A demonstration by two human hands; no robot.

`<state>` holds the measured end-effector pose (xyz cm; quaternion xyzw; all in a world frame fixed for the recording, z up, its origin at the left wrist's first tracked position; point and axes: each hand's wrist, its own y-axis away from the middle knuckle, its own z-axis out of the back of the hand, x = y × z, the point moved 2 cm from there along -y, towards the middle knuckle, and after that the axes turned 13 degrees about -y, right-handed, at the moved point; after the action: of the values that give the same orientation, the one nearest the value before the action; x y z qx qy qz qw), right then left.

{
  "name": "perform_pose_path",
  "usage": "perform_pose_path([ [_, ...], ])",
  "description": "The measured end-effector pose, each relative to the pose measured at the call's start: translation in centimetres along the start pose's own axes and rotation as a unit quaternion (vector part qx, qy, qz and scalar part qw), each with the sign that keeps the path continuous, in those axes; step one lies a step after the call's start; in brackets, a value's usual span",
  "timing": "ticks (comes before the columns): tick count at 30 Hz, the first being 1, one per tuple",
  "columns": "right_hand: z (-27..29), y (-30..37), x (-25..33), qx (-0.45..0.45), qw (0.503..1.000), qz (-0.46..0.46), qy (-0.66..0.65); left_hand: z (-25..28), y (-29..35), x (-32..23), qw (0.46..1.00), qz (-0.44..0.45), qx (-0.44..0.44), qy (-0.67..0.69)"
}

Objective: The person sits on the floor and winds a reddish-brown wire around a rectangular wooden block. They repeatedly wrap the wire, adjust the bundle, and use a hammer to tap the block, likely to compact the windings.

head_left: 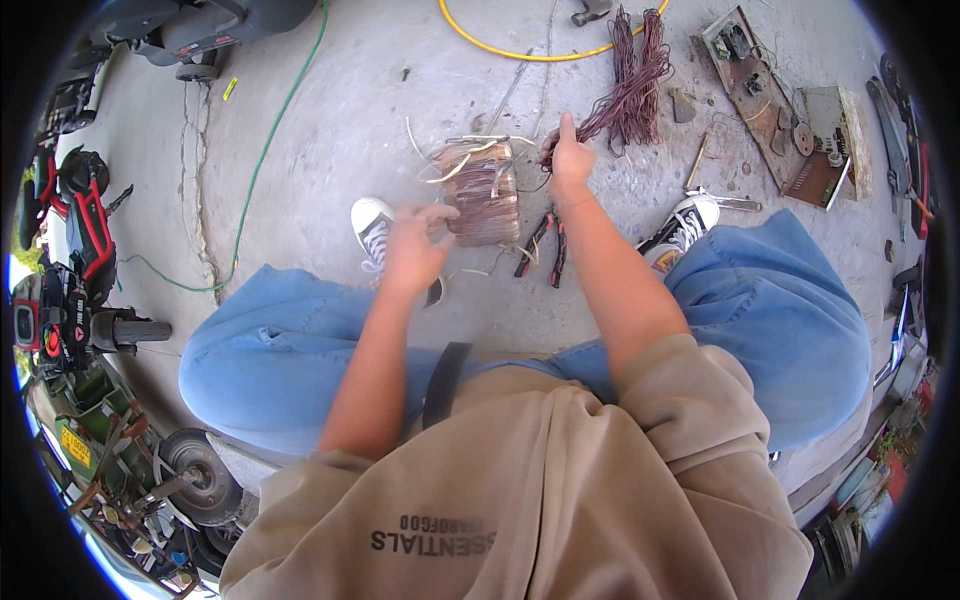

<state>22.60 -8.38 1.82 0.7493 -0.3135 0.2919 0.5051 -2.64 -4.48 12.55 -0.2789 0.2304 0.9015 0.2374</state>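
On the concrete floor between my feet stands a block-shaped coil [482, 200] wound with copper and dark red wire, with loose pale strips across its far end. My left hand [418, 243] is at the coil's left side, slightly blurred, its fingers apart and fingertips close to the windings; I cannot tell if they touch. My right hand [571, 165] is closed round the near end of a long hank of dark red wire [634, 90], thumb pointing away. A thin strand hangs near that hand. Pliers [542, 250] with dark and red handles lie just right of the coil.
A yellow hose [500, 50] curves across the far floor near a hammer head [591, 11]. An opened rusty metal casing [765, 120] lies at far right, near a wrench-like tool [725, 202]. A green cord [262, 160] runs along the left; wheeled machines [90, 220] stand beyond.
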Motion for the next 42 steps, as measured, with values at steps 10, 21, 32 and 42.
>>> perform_pose_path([
  [10,7.0,-2.0,1.3,-0.049,0.938,0.013,0.343,-1.9,-1.3,2.8,0.93,0.185,0.054,0.312],
  [21,7.8,3.5,2.9,-0.005,0.967,-0.184,0.174,-8.0,-2.2,5.5,0.882,0.281,0.073,0.371],
  [32,-6.2,10.8,11.8,0.422,0.69,0.258,0.529,-7.2,-3.3,3.4,0.887,0.17,0.026,0.429],
  [42,-9.9,8.1,10.6,0.621,0.412,0.205,0.634,-7.3,-5.4,2.0,0.846,0.178,0.01,0.503],
])
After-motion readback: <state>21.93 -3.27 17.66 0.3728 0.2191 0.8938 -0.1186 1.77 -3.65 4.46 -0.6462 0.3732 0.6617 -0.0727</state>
